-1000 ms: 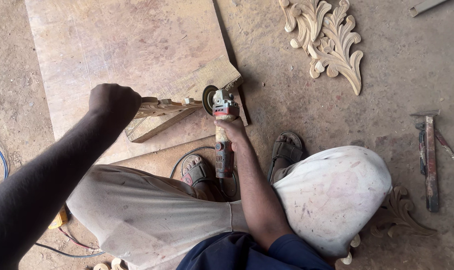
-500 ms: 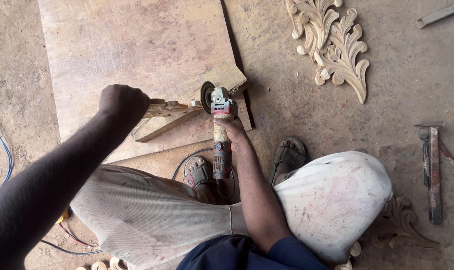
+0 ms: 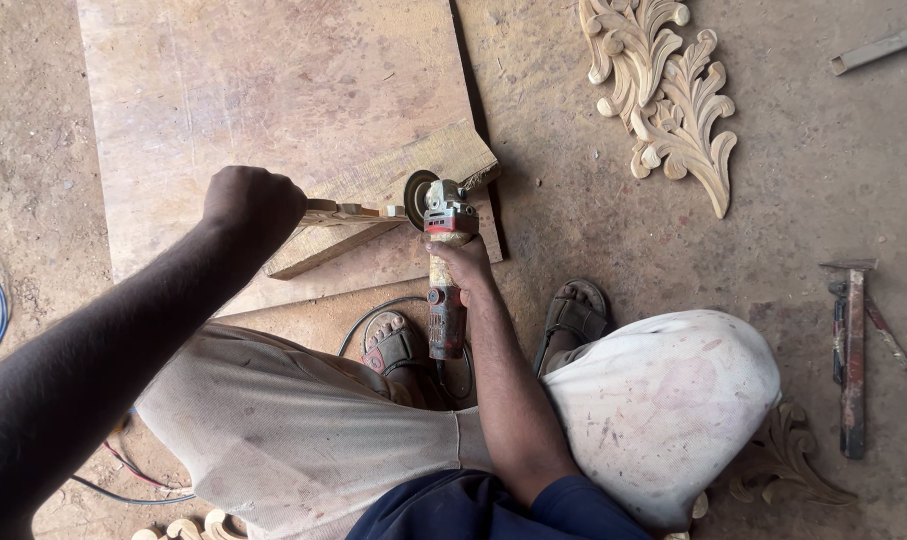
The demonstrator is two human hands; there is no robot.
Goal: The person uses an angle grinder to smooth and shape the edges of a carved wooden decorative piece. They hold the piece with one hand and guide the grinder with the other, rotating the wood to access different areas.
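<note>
Carving (image 3: 348, 211), still rough, is clamped in the left hand (image 3: 251, 203); the right hand (image 3: 463, 262) grips a grinder (image 3: 443, 262) whose disc touches its tip.

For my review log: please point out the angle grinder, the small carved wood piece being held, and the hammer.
angle grinder (image 3: 447, 218): head view, on its grey gear head beside the disc.
small carved wood piece (image 3: 348, 211): head view, on its middle, past the fist.
hammer (image 3: 852, 350): head view, mid-handle.

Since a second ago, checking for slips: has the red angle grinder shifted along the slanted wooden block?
No. The red angle grinder keeps its disc at the slanted wooden block's right end; only the camera view shifted.
</note>
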